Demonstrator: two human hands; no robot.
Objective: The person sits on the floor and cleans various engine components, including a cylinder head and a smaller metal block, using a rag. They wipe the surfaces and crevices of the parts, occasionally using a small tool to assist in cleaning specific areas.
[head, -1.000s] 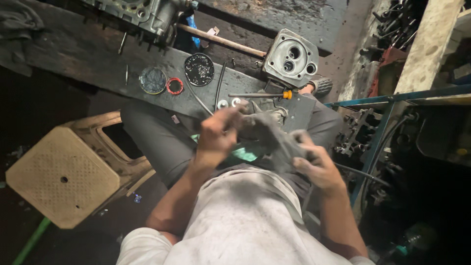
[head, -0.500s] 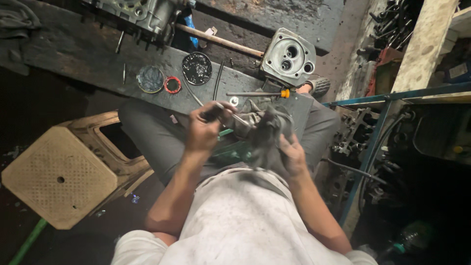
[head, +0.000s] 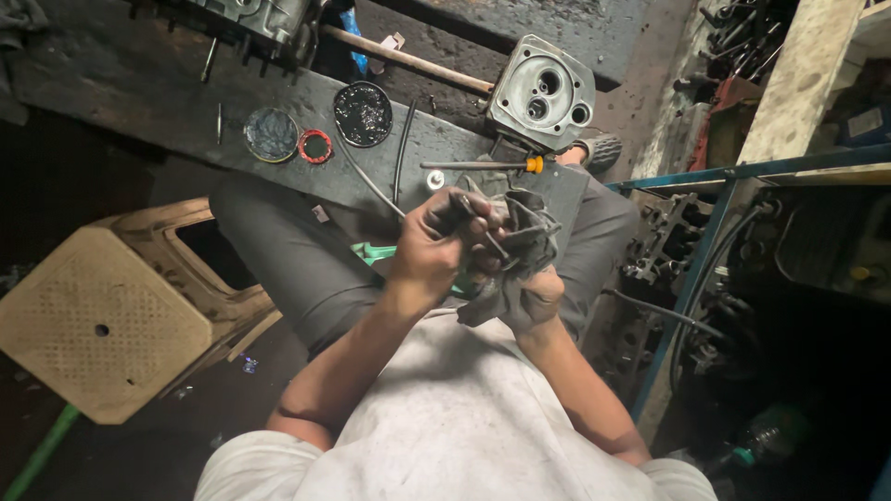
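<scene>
A dark bench [head: 139, 88] is crossing a cluttered workshop, carrying a cylinder head [head: 543, 91] at its right end. Over the lap, the left hand [head: 436, 246] is pinching a thin metal stem [head: 464, 211]; the right hand [head: 529, 295] is clutching a grey rag [head: 524, 237] around it.

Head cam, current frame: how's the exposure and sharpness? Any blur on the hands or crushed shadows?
Head view: light is uneven, brightest on the cylinder head and white shirt, while the left and lower right corners sink into near black. The left hand and right hand around the grey rag show slight motion softness. The beige plastic stool reads clearly.
</scene>
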